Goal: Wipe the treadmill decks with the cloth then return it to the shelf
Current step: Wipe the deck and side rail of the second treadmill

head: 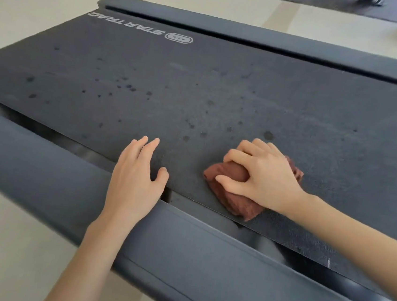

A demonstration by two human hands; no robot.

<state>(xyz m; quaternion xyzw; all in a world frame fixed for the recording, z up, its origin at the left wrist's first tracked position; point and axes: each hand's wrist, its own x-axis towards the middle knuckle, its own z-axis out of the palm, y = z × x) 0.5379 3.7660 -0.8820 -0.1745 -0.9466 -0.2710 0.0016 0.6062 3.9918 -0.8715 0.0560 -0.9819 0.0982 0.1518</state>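
The treadmill deck is a dark belt with a white logo at its far left end and many small dark spots. A bunched reddish-brown cloth lies on the belt near its front edge. My right hand grips the cloth from above, fingers curled into the folds and pressing it onto the belt. My left hand rests flat on the belt's near edge to the left of the cloth, fingers straight and thumb spread. The shelf is not in view.
Grey side rails run along the belt, one in front of me and one at the far side. Pale floor surrounds the machine. Another dark machine's edge shows at the top right.
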